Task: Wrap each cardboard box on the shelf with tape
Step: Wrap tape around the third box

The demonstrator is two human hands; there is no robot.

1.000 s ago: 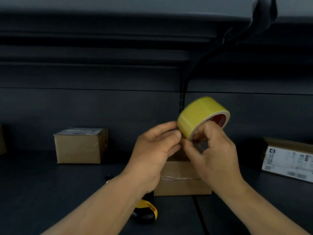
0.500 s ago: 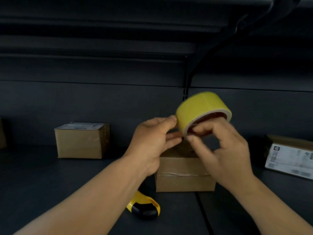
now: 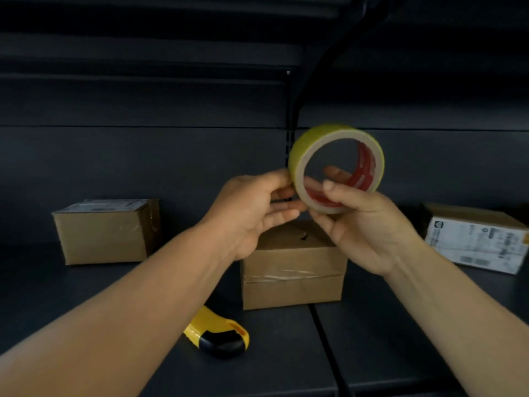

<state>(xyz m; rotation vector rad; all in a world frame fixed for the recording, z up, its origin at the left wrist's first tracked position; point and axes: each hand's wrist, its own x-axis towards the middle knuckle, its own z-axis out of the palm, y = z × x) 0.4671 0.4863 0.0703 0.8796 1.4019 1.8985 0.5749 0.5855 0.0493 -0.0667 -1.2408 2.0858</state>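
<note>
**Hunting the Tape's Loose End**

A person's right hand pinched a yellow tape roll through its core, above the middle cardboard box on the shelf. The left hand, its grip pressed to the roll's 9 o'clock edge, appeared to be feeling for the free end. Two more boxes waited at 9 o'clock and 3 o'clock. Next, probably: peel a strip and stick it to the box.

I hold the yellow tape roll up in both hands, my right hand gripping its lower rim, my left hand pinching its left edge. Below, a cardboard box sits mid-shelf, a yellow-black cutter nearer the front edge.
</note>
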